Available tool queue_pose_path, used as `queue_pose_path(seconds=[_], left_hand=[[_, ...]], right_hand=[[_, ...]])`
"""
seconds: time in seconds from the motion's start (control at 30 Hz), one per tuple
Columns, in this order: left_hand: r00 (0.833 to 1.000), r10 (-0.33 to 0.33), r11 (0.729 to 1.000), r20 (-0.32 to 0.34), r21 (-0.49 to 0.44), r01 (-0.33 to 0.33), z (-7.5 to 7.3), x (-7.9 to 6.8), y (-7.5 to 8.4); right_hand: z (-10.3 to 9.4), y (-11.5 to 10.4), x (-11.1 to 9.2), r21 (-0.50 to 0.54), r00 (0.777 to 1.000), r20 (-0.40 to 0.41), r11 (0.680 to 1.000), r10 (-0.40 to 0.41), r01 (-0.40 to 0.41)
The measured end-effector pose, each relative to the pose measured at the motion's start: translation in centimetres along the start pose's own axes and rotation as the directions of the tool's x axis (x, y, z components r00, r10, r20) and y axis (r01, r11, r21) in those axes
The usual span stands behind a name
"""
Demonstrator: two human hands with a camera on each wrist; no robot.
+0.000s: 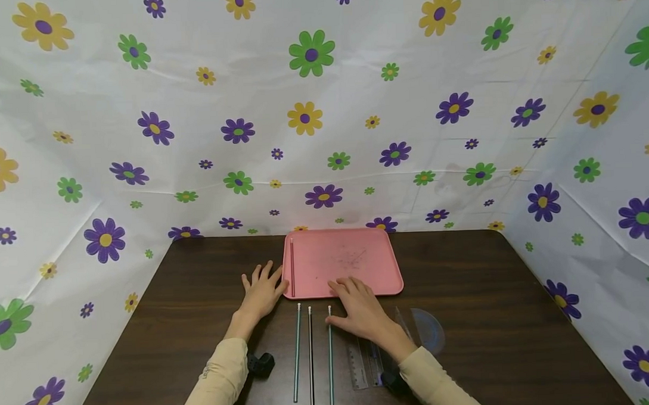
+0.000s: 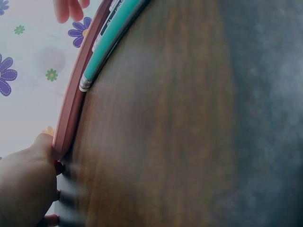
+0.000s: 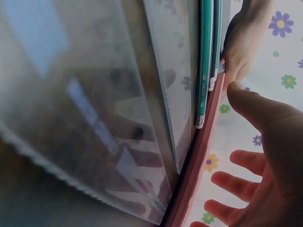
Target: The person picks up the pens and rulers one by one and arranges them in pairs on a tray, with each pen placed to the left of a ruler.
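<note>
My left hand [image 1: 261, 294] has its fingers spread at the left side of a pink tray [image 1: 353, 249], and its thumb touches the tray's front left corner. Over the tray's front edge, my right hand [image 1: 360, 311] hovers with relaxed fingers and nothing in them. A thin dark red pencil-like stick [image 1: 292, 266] lies in the tray along its left side. In front of the tray, three pencils lie side by side: a green pencil [image 1: 297, 352], a black pencil [image 1: 311, 358] and another green pencil [image 1: 331, 369], which the right thumb partly overlaps in the head view.
Under and beside the right forearm lie a clear ruler [image 1: 357, 365], a clear triangular set square [image 1: 402, 322] and a clear protractor [image 1: 430, 331]. The brown table [image 1: 522, 338] meets a flower-print cloth [image 1: 193, 135] at the back and sides.
</note>
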State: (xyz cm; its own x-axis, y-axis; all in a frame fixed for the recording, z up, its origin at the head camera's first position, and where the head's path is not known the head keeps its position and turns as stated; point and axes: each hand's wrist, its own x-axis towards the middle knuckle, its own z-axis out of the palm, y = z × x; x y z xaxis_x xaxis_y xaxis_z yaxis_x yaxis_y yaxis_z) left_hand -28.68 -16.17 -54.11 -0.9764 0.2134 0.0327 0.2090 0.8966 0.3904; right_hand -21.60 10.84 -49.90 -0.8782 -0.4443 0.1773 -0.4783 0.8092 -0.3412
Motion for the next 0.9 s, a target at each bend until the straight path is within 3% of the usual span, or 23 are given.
queue_pose_path(seconds=[0.43, 0.9], left_hand=[[1.0, -0.001, 1.0, 0.004, 0.004, 0.001, -0.1, 0.0, 0.1], [1.0, -0.01, 1.0, 0.012, -0.009, 0.01, -0.4, -0.2, 0.3]], right_hand=[[-0.3, 0.1, -1.9, -0.073, 0.999, -0.035, 0.997, 0.004, -0.006], [-0.4, -0.3, -3.4, -0.058, 0.998, 0.066, 0.998, -0.016, 0.02]])
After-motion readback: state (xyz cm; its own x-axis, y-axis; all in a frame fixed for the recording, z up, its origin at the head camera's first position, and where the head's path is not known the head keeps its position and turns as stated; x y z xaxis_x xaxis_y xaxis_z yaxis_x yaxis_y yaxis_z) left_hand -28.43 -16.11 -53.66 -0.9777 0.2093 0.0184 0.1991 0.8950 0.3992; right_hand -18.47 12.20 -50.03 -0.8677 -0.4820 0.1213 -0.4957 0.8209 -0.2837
